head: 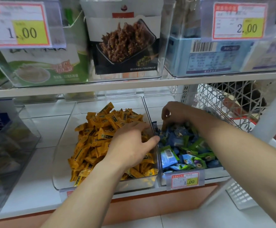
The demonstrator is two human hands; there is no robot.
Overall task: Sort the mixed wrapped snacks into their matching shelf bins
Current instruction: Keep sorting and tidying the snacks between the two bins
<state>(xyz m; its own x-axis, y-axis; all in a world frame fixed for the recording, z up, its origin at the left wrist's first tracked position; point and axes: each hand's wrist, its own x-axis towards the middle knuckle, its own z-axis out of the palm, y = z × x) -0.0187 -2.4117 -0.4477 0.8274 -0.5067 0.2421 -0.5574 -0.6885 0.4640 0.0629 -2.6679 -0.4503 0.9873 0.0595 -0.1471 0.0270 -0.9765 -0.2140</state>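
A clear bin [63, 155] on the lower shelf holds a heap of yellow-orange wrapped snacks [98, 134]. Beside it on the right, a second clear bin [216, 174] holds mixed blue and green wrapped snacks [183, 148]. My left hand [130, 143] lies palm down on the yellow pile, fingers spread, thumb touching the wall between the bins. My right hand [175, 114] reaches into the back of the blue and green bin, fingers curled down among the wrappers; what they pinch is hidden.
Above, a shelf carries clear bins with a green box [40, 66], a dark snack box [125, 45] and a blue box [204, 58], with price tags in front. A white wire basket [224, 102] stands at right. A dark-filled bin [7, 145] sits at left.
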